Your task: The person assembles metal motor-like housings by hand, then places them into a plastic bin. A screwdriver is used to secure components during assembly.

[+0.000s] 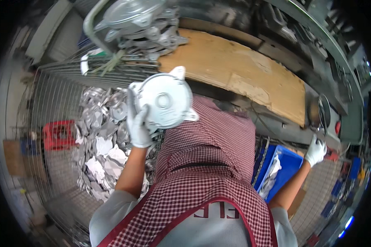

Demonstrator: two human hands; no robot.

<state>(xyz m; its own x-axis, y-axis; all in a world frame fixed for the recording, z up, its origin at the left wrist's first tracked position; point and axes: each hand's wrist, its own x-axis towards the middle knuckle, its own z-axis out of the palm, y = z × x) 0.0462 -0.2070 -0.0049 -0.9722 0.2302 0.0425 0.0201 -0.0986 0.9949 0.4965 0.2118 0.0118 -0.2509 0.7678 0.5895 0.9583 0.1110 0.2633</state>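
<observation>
My left hand (138, 131), in a white glove, grips a round silver metal casting (164, 101) by its edge, thumb on its face. The flat disc has a raised ring at its centre and lugs around the rim, and it is held up over my checked apron (210, 136). Out to the far right, my right hand (316, 151), also gloved in white, is closed beside the end of the bench, just below a dark ring-shaped part (319, 111). Whatever is inside its fingers is too small to make out.
On the left, a wire cage (53, 94) contains a heap of similar castings (107, 152). More castings (146, 31) are stacked at the bench's left end, beside a tan board (235, 68). A blue bin (290, 164) with metal pieces stands at my right; a red crate (58, 135) is far left.
</observation>
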